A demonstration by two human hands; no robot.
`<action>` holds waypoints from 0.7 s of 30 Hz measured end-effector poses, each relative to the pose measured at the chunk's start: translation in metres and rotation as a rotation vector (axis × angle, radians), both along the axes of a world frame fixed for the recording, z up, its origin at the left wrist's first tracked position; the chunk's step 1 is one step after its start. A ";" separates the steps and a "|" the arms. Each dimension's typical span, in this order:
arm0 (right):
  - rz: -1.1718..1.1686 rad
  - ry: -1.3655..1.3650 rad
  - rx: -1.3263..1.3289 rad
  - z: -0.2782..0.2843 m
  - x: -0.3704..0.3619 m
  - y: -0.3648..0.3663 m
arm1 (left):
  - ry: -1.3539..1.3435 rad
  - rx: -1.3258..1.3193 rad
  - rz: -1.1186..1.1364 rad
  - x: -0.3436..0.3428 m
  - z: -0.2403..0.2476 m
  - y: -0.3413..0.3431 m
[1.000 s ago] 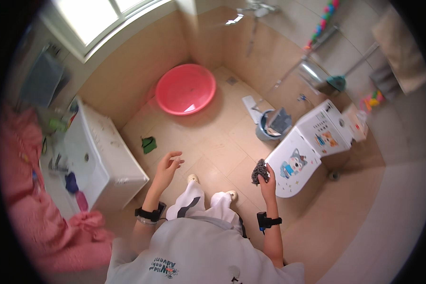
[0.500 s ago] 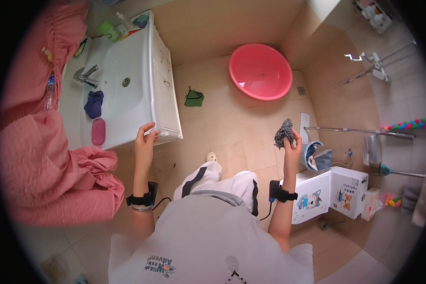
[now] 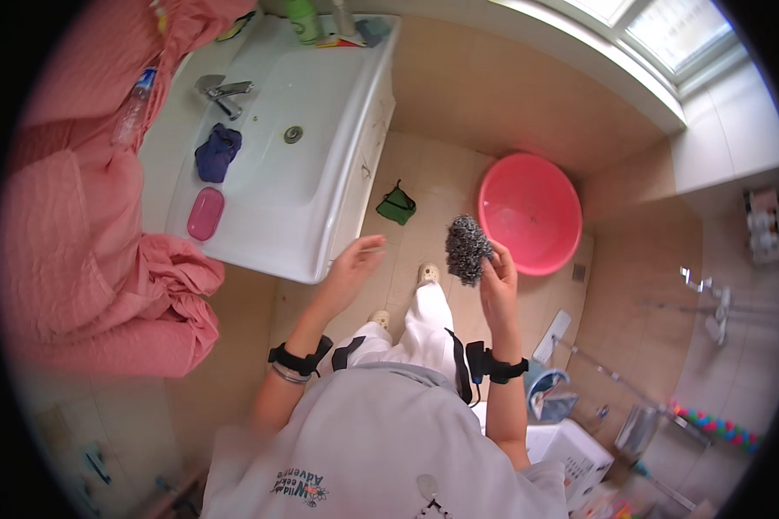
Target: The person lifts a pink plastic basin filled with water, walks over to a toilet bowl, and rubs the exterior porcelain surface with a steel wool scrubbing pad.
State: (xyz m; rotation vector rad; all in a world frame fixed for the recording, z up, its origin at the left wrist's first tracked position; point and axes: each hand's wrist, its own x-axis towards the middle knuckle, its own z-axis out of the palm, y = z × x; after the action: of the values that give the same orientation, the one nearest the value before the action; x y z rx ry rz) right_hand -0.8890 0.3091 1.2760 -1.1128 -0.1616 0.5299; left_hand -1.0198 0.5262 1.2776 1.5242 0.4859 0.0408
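My right hand (image 3: 499,290) pinches a dark grey, speckled fuzzy bundle (image 3: 468,249) by its right side, holding it up in front of me; its exact kind I cannot make out. Across from it my left hand (image 3: 350,272) is empty, fingers stretched out and apart, near the front corner of the white washbasin (image 3: 294,195). A crumpled dark purple cloth (image 3: 218,153) lies in the basin below the tap (image 3: 225,93). Beside the cloth is a pink oval soap dish (image 3: 205,214). A round pink tub (image 3: 532,212) stands on the floor beyond my right hand.
A green cloth pouch (image 3: 396,206) lies on the tiled floor. Pink quilted fabric (image 3: 86,259) hangs at the left. A blue bin (image 3: 545,385), a mop pole (image 3: 614,376) and a white folding stool (image 3: 571,450) are at the lower right. A green bottle (image 3: 303,22) stands on the basin's far edge.
My right hand has brought the fuzzy bundle leftward, closer to my left hand. The left hand has come away from the basin edge toward the middle. The view has turned, showing the window.
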 end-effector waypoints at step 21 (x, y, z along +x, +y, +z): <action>0.507 -0.145 -0.385 -0.021 0.150 0.255 | 0.133 0.221 0.997 0.041 -0.064 0.214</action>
State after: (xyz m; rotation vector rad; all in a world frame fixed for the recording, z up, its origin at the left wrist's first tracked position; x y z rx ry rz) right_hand -0.7395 0.5640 1.2549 -1.4960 -0.4916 0.9600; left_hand -0.9787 0.7400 1.2132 1.3615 1.3420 0.7881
